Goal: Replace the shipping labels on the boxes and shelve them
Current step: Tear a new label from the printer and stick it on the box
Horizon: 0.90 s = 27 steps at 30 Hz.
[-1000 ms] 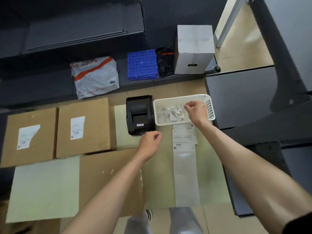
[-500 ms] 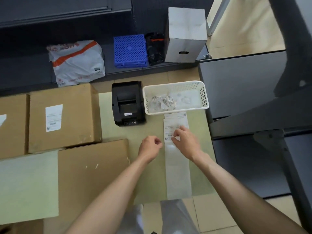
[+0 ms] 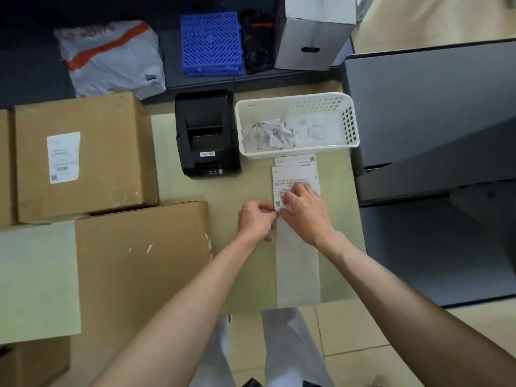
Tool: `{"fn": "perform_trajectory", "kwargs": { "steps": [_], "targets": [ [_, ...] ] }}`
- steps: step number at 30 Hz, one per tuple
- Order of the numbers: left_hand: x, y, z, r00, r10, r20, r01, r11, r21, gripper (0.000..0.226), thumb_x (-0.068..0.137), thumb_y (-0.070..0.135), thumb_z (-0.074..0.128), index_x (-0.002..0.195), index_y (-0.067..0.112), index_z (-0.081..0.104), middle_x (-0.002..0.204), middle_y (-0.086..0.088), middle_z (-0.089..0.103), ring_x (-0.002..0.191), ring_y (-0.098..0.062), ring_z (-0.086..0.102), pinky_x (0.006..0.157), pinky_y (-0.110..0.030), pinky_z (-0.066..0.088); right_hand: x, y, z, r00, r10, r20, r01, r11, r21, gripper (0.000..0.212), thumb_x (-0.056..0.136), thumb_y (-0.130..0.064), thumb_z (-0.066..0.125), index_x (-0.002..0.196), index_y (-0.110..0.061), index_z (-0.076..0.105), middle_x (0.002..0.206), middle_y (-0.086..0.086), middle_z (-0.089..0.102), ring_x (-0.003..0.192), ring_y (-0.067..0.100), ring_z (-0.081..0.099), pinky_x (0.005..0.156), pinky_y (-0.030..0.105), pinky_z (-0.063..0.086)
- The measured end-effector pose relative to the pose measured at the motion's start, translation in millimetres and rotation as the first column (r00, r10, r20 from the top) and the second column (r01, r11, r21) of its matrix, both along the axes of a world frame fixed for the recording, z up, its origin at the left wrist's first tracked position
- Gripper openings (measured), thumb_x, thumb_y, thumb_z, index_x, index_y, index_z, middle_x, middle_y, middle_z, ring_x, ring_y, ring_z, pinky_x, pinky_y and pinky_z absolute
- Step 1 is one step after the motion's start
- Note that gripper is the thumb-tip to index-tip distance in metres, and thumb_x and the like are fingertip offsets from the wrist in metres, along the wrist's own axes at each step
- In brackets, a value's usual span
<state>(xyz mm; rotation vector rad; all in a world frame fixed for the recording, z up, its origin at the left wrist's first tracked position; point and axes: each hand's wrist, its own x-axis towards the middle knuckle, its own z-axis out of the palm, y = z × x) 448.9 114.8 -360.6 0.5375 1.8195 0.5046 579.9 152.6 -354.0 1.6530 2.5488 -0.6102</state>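
Left hand (image 3: 255,219): fingers pinch the label (image 3: 290,180) corner.
Right hand (image 3: 305,210): fingers curled, pressing the label.
Basket (image 3: 352,122): twelve o'clock.

Printer (image 3: 208,134) left of basket (image 3: 296,100)
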Motion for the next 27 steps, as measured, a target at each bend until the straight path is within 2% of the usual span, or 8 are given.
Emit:
{"fn": "perform_trajectory", "kwargs": {
  "steps": [3, 7, 12, 15, 22, 27],
  "targets": [
    [3, -1, 1, 0.999, 0.037, 0.018, -0.037, 0.999, -0.013, 0.009, 0.085, 0.014, 0.077, 0.088, 0.016, 0.069, 0.081, -0.005, 0.070, 0.055, -0.015, 0.056, 0.037, -0.023, 0.042, 2, -3, 2, 1.000, 0.001, -0.008, -0.001, 1.000, 0.007, 0.018, 0.078, -0.024, 0.071, 0.088, -0.010, 0.066, 0.097, 0.011, 0.058, 0.092, 0.032, 0.054, 0.072, 0.038, 0.044],
    [3, -2, 4, 0.995, 0.072, 0.064, -0.069, 0.997, -0.037, 0.013, 0.083, 0.015, 0.080, 0.081, 0.021, 0.069, 0.074, -0.001, 0.067, 0.053, -0.013, 0.053, 0.040, -0.022, 0.042, 7, -4, 3, 0.999, 0.012, -0.034, -0.012, 1.000, 0.005, 0.017, 0.081, -0.023, 0.072, 0.088, -0.010, 0.065, 0.096, 0.010, 0.058, 0.090, 0.031, 0.054, 0.072, 0.037, 0.043],
    [3, -8, 10, 0.980, 0.167, 0.112, -0.158, 0.984, -0.085, 0.007, 0.083, 0.013, 0.079, 0.088, 0.013, 0.074, 0.068, 0.001, 0.065, 0.055, -0.011, 0.054, 0.043, -0.022, 0.044, 9, -4, 6, 0.998, 0.035, -0.054, -0.035, 0.999, 0.008, 0.015, 0.083, -0.023, 0.071, 0.087, -0.010, 0.065, 0.096, 0.007, 0.058, 0.090, 0.029, 0.054, 0.074, 0.036, 0.042],
    [4, -8, 12, 0.982, 0.147, 0.122, -0.141, 0.988, -0.062, 0.009, 0.085, 0.012, 0.078, 0.082, 0.019, 0.073, 0.070, 0.002, 0.065, 0.059, -0.012, 0.053, 0.047, -0.023, 0.046, 9, -5, 6, 0.997, 0.054, -0.053, -0.054, 0.999, 0.002, 0.015, 0.084, -0.025, 0.070, 0.088, -0.010, 0.066, 0.098, 0.006, 0.058, 0.092, 0.028, 0.053, 0.077, 0.034, 0.040],
    [5, -11, 12, 0.974, 0.127, 0.186, -0.132, 0.991, 0.016, 0.012, 0.089, 0.010, 0.076, 0.086, 0.021, 0.072, 0.075, 0.005, 0.067, 0.058, -0.009, 0.050, 0.049, -0.021, 0.043, 15, 1, 6, 0.991, 0.121, -0.050, -0.122, 0.993, -0.011, 0.020, 0.090, -0.030, 0.064, 0.094, -0.011, 0.068, 0.102, 0.004, 0.060, 0.098, 0.026, 0.053, 0.085, 0.034, 0.038],
    [4, -10, 8, 0.990, 0.055, 0.134, -0.067, 0.993, 0.093, 0.019, 0.089, 0.011, 0.075, 0.085, 0.029, 0.070, 0.079, 0.002, 0.066, 0.056, -0.008, 0.048, 0.051, -0.021, 0.042, 14, 4, 4, 0.986, 0.164, -0.042, -0.163, 0.987, 0.012, 0.023, 0.094, -0.030, 0.058, 0.092, -0.011, 0.070, 0.099, 0.004, 0.062, 0.097, 0.026, 0.054, 0.085, 0.031, 0.035]
  ]
}}
